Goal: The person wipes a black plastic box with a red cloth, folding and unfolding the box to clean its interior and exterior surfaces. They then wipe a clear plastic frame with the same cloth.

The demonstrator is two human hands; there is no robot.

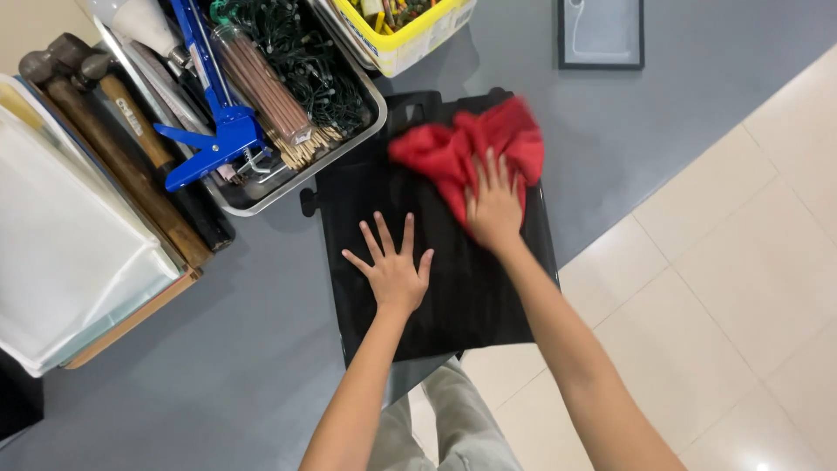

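Note:
A flat black bag or case (453, 296) lies on the grey table (218, 366), hanging a little over the near edge. My left hand (391, 266) rests flat on it with fingers spread, holding nothing. My right hand (493, 205) presses down on a crumpled red cloth (458, 144) that sits on the far part of the black bag. The cloth looks blurred at its right side.
A metal tray (261, 192) at the back left holds a blue caulking gun (218, 131), a tube of thin sticks and dark string lights. Wooden-handled hammers (113, 131), a white sheet stack (61, 253), a yellow bin (410, 35) and a small framed panel (602, 35) also stand around.

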